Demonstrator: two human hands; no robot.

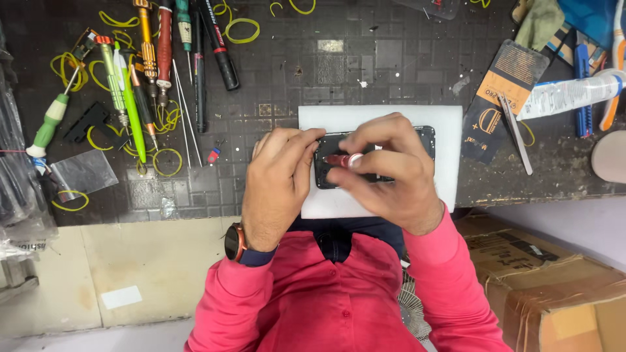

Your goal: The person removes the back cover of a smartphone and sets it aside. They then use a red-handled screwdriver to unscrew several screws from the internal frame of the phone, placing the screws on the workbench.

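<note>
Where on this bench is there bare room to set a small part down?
The barest patch is the dark mat above the white pad, between the screwdrivers and the orange-black packet. Another lies left of the pad, below the red clip. The far left is crowded with tools and rubber bands; both hands cover the phone.

Single head view, straight down, close over the workbench (391,58).
</note>
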